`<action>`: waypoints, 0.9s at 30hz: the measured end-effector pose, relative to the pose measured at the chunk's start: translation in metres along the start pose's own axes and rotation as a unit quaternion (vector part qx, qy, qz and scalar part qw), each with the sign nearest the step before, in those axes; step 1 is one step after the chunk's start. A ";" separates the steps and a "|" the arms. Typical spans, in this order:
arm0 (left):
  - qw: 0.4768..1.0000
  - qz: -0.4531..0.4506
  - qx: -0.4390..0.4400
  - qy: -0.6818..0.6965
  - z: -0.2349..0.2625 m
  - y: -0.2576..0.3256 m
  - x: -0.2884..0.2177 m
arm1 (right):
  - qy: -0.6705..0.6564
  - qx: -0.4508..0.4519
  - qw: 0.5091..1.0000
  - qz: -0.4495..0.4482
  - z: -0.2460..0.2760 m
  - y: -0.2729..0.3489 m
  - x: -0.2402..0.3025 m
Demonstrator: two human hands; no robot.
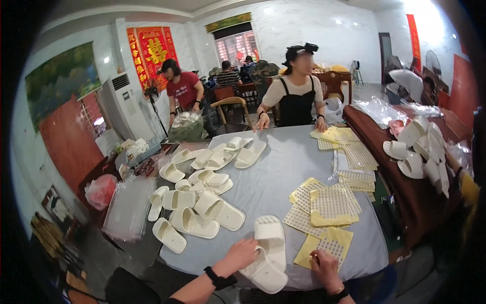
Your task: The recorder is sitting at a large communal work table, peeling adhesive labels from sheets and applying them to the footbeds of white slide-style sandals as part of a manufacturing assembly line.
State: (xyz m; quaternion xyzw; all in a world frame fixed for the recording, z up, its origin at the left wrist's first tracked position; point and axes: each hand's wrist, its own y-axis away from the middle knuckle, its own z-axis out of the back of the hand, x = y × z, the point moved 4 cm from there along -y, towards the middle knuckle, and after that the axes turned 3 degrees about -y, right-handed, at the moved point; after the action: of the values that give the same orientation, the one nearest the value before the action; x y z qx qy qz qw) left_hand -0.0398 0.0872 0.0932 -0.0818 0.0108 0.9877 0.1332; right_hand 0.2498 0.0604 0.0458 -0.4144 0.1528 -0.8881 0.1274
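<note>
My left hand [242, 253] is closed on the edge of a white slipper [268, 279] at the table's near edge. A second white slipper [270, 230] lies against it, sole down and pointing away. To the right, my right hand [325, 266] rests over a yellow-backed sticker sheet [335, 240] with rows of small dark marks. Its thumb and fingers are pinched together; anything between them is too small to make out. More sticker sheets [331, 203] overlap just beyond. A heap of white slippers [202, 213] covers the table's left side.
A grey cloth covers the table [273, 177]. Further sheets [354, 152] are stacked at its far right. Across it stands a person [298, 96], hands on the edge. Another person [185, 88] handles a bag at far left. More slippers [422, 147] lie on a brown bench [379, 137].
</note>
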 end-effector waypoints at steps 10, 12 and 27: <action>0.984 0.136 -0.106 0.040 0.139 -0.047 0.102 | -0.060 -0.018 0.998 -0.005 0.012 -0.005 0.000; 0.937 0.129 -0.319 -0.059 0.165 -0.043 0.128 | -0.066 -0.021 0.998 -0.002 0.008 -0.005 0.000; 0.989 0.026 -0.143 -0.038 -0.087 0.038 -0.045 | -0.056 -0.031 0.998 0.003 0.005 -0.004 0.004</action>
State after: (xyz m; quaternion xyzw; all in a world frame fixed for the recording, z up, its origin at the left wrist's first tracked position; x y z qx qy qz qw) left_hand 0.0066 0.0347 0.0146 -0.0616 -0.1335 0.9846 0.0944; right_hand 0.2508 0.0617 0.0525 -0.4671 0.1738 -0.8578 0.1260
